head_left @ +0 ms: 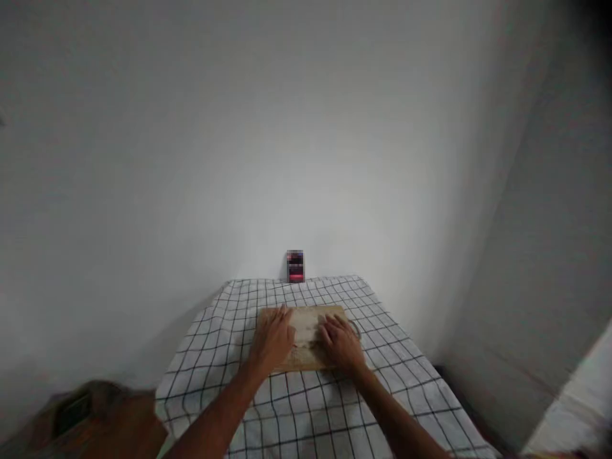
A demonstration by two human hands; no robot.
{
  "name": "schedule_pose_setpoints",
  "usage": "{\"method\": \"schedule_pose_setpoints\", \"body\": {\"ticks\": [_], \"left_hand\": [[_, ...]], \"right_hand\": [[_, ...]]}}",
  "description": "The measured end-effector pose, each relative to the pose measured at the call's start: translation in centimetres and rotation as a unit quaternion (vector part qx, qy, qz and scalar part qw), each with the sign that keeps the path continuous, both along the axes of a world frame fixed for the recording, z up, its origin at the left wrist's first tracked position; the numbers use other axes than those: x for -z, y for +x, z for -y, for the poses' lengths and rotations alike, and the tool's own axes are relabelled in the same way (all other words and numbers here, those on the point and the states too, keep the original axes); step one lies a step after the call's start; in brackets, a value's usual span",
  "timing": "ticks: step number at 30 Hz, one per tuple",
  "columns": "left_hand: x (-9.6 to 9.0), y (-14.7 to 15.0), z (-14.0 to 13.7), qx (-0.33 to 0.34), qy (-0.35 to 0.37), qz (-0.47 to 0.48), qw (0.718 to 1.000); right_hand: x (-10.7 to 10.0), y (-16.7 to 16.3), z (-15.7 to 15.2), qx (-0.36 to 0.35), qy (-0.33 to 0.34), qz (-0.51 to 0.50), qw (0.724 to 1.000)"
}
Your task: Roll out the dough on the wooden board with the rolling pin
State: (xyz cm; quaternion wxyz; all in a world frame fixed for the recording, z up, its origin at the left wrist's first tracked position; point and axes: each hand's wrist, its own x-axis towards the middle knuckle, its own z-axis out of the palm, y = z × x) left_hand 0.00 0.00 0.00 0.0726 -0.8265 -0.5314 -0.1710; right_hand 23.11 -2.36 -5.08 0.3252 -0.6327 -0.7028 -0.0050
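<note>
A light wooden board [306,363] lies on the checked tablecloth in front of me. On it is a pale, flattish patch [305,324], perhaps a sheet of something; its kind is too blurred to make out. My left hand [276,335] rests on the left part of the board, its fingers stretched forward and the thumb toward the middle. Over the right part lies my right hand [340,339], fingers apart and slightly bent, touching the board or the pale patch. Neither hand visibly grips anything. A thin dark loop [355,328] shows at the board's right edge.
The table's white cloth [306,408] has dark grid lines. At its far edge a small pixelated dark and red device [295,266] leans against the white wall [306,159]. Blurred brown items [90,414] sit below the table at left. Another wall [540,268] stands at right.
</note>
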Motion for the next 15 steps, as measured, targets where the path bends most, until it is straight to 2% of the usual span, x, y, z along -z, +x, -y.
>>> {"method": "schedule_pose_setpoints", "body": {"ticks": [3, 6, 10, 15], "left_hand": [[-1.1, 0.8, -1.8, -0.028, -0.045, -0.029, 0.998], [-1.1, 1.2, -2.9, -0.052, -0.072, -0.033, 0.996], [0.1, 1.1, -3.1, -0.056, -0.03, -0.017, 0.998], [1.4, 0.8, -2.1, -0.048, 0.024, 0.004, 0.999]], "right_hand": [[0.3, 0.5, -0.4, -0.004, 0.003, -0.012, 1.0], [0.2, 0.6, -0.3, -0.006, 0.004, -0.015, 1.0], [-0.4, 0.2, 0.4, 0.009, 0.008, -0.007, 1.0], [-1.3, -0.3, 1.1, 0.031, -0.009, -0.003, 0.999]]}}
